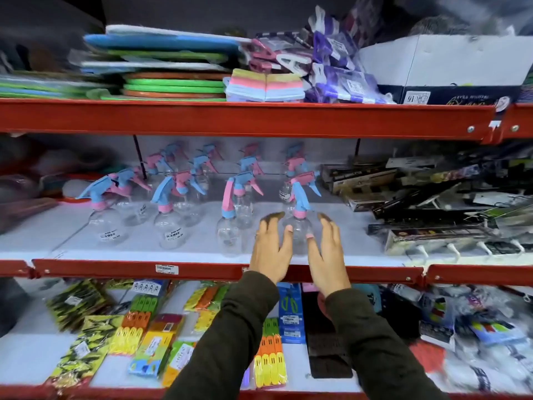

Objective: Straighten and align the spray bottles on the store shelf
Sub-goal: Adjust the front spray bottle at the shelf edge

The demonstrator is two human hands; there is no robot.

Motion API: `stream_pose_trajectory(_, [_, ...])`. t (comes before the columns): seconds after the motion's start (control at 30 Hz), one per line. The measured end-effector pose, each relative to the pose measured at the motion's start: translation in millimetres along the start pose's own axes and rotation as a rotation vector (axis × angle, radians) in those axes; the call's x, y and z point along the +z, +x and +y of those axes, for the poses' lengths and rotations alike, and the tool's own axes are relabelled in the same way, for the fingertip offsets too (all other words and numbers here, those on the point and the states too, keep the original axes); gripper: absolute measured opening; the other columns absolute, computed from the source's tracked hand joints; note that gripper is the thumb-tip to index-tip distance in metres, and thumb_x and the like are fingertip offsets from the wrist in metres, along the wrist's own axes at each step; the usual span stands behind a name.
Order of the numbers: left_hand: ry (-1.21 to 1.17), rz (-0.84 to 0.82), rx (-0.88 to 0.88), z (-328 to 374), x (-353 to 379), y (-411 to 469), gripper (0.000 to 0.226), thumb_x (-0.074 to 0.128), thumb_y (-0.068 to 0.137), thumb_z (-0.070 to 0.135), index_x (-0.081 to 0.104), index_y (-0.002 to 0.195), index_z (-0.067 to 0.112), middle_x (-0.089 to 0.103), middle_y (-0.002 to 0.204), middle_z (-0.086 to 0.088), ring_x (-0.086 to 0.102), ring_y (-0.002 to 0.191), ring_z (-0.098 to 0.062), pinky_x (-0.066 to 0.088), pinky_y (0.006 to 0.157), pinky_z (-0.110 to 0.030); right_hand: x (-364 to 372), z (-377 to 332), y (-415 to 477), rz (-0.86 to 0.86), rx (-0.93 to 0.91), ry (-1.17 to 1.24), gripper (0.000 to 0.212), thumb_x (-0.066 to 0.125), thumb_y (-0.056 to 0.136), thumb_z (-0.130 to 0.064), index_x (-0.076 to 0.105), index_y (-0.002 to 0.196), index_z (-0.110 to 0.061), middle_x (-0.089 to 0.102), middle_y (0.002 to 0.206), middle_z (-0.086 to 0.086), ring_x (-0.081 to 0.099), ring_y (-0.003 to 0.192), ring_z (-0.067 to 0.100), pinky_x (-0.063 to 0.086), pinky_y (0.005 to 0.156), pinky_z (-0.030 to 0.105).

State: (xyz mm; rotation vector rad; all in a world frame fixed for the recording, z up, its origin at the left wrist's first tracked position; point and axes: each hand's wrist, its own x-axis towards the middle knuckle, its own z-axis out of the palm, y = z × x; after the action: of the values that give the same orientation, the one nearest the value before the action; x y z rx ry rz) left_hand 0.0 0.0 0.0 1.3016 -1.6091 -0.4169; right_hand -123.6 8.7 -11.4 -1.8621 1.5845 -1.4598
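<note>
Flanking a clear spray bottle (298, 229), left hand (269, 249), right hand (327, 255), fingers spread

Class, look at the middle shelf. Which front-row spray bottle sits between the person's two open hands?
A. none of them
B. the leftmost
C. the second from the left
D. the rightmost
D: the left hand and right hand flank the rightmost front bottle, next to the dark boxes.

Clear spray bottles (298, 232) with pink-and-blue trigger heads (301, 194) stand on a red-edged white shelf (202, 271).
</note>
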Motion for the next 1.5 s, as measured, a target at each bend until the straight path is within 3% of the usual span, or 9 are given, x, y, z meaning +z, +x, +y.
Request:
stream_pose_trajectory(0.1, [-0.230, -0.105, -0.256, 2, 13, 11, 0.046, 0.033, 0.103, 0.032, 0.042, 0.144, 0.015, 0.045, 0.148, -0.010, 0.041, 0.139, -0.022, 0.025, 0.107, -0.020, 3, 3, 12, -0.048, 0.236, 0.235, 0.050, 0.038, 0.098, -0.013, 0.035, 0.148, -0.017, 0.037, 0.154, 0.005, 0.037, 0.141, 0.018, 0.027, 0.118, 0.031])
stream_pose_trajectory(0.2, [-0.332, -0.133, -0.362, 6, 20, 19, 0.045, 0.030, 0.103, 0.028, 0.044, 0.144, 0.014, 0.045, 0.150, -0.011, 0.040, 0.140, -0.023, 0.025, 0.109, -0.021, 4, 2, 22, -0.096, 0.385, 0.336, 0.048, 0.036, 0.097, -0.009, 0.043, 0.144, -0.016, 0.046, 0.150, 0.008, 0.044, 0.137, 0.023, 0.033, 0.118, 0.038])
stream_pose_trajectory(0.37, [-0.403, -0.121, -0.396, 8, 19, 14, 0.046, 0.031, 0.102, 0.035, 0.047, 0.142, 0.017, 0.047, 0.149, -0.009, 0.042, 0.140, -0.023, 0.029, 0.113, -0.027, -3, 1, 20, -0.139, 0.370, 0.344, 0.045, 0.038, 0.096, -0.010, 0.047, 0.141, -0.014, 0.053, 0.143, 0.006, 0.049, 0.130, 0.020, 0.038, 0.115, 0.039])
stream_pose_trajectory(0.57, [-0.457, -0.137, -0.400, 12, 13, -3, 0.046, 0.033, 0.102, 0.032, 0.045, 0.144, 0.017, 0.043, 0.153, -0.005, 0.039, 0.142, -0.018, 0.026, 0.121, -0.032, -9, 5, 2, -0.130, 0.315, 0.339, 0.044, 0.041, 0.095, -0.009, 0.050, 0.137, -0.016, 0.054, 0.135, 0.000, 0.049, 0.119, 0.010, 0.036, 0.099, 0.023])
stream_pose_trajectory(0.87, [-0.427, -0.171, -0.346, 22, 5, -22, 0.053, 0.036, 0.101, 0.040, 0.035, 0.151, 0.020, 0.034, 0.160, -0.003, 0.032, 0.147, -0.018, 0.023, 0.123, -0.036, -13, -2, -16, -0.082, 0.301, 0.313, 0.049, 0.045, 0.096, -0.016, 0.043, 0.145, -0.021, 0.043, 0.151, 0.004, 0.044, 0.137, 0.018, 0.036, 0.115, 0.036])
stream_pose_trajectory(1.07, [-0.420, 0.041, -0.205, 9, -13, -42, 0.044, 0.039, 0.102, 0.033, 0.042, 0.145, 0.025, 0.040, 0.152, 0.004, 0.038, 0.134, -0.003, 0.028, 0.098, 0.001, -10, -19, -42, 0.167, 0.087, 0.365, 0.042, 0.047, 0.091, -0.010, 0.060, 0.126, -0.028, 0.058, 0.123, -0.006, 0.058, 0.108, 0.002, 0.046, 0.084, 0.010])
stream_pose_trajectory(1.23, [-0.425, 0.252, -0.208, -10, -39, -44, 0.042, 0.041, 0.101, 0.030, 0.044, 0.143, 0.023, 0.042, 0.147, -0.003, 0.041, 0.133, -0.011, 0.031, 0.114, -0.029, 24, -43, -49, 0.056, 0.081, 0.463, 0.037, 0.047, 0.092, -0.012, 0.063, 0.124, -0.022, 0.062, 0.125, 0.001, 0.061, 0.112, 0.011, 0.053, 0.091, 0.025])
stream_pose_trajectory(1.33, [-0.330, 0.397, -0.261, -26, -59, -29, 0.046, 0.041, 0.101, 0.030, 0.038, 0.146, 0.019, 0.037, 0.150, -0.006, 0.034, 0.136, -0.014, 0.023, 0.111, -0.028, 55, -60, -34, -0.079, 0.145, 0.470, 0.038, 0.049, 0.095, -0.013, 0.059, 0.131, -0.021, 0.060, 0.134, -0.001, 0.058, 0.117, 0.008, 0.046, 0.095, 0.012])
stream_pose_trajectory(1.5, [-0.394, 0.223, -0.448, -51, -90, 14, 0.052, 0.031, 0.102, 0.039, 0.034, 0.149, 0.018, 0.030, 0.159, -0.008, 0.025, 0.149, -0.024, 0.017, 0.124, -0.040, 99, -80, 5, -0.193, 0.318, 0.471, 0.043, 0.043, 0.098, -0.014, 0.049, 0.141, -0.015, 0.050, 0.148, 0.003, 0.046, 0.122, 0.007, 0.032, 0.095, 0.011])
